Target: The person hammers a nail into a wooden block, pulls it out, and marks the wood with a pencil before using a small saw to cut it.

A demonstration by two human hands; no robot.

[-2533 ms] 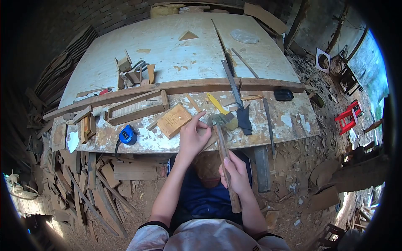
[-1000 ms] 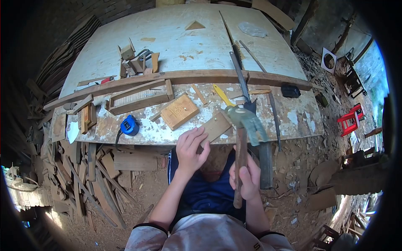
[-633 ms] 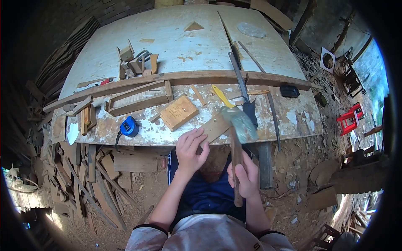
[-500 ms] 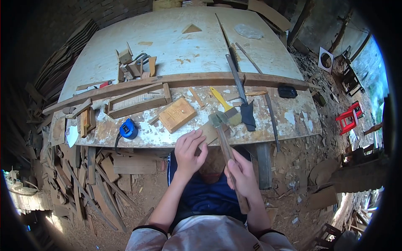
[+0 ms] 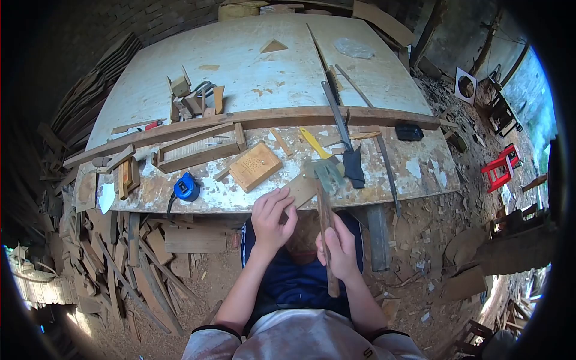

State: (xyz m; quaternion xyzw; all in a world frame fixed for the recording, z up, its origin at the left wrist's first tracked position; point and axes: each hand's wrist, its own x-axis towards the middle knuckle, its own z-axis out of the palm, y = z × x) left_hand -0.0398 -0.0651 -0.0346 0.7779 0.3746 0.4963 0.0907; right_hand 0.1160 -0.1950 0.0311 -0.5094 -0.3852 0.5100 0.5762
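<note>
My right hand (image 5: 339, 249) is wrapped round the wooden handle of a hammer (image 5: 326, 216). The hammer's head is smeared by motion and hangs over the right end of a thin wooden board (image 5: 303, 188) at the bench's near edge. My left hand (image 5: 272, 219) grips the board's left end, fingers on top and thumb to the right. A rectangular wooden block (image 5: 256, 167) with small holes lies just beyond my left hand. Behind the hammer head is a brush with a yellow handle (image 5: 315, 143), its bristles partly covered.
The worn workbench (image 5: 228, 195) carries a blue tape measure (image 5: 186, 187), a wooden frame (image 5: 198, 147), a saw (image 5: 337, 114) and a black case (image 5: 410, 132). A long wooden beam (image 5: 264, 118) crosses it. Scrap wood (image 5: 141, 270) is heaped below left; a red stool (image 5: 501, 168) stands right.
The hammer's handle has swung more upright, its lower end shifting left, and its head has moved slightly right and blurred. My right hand has turned with it. My left hand stays on the board.
</note>
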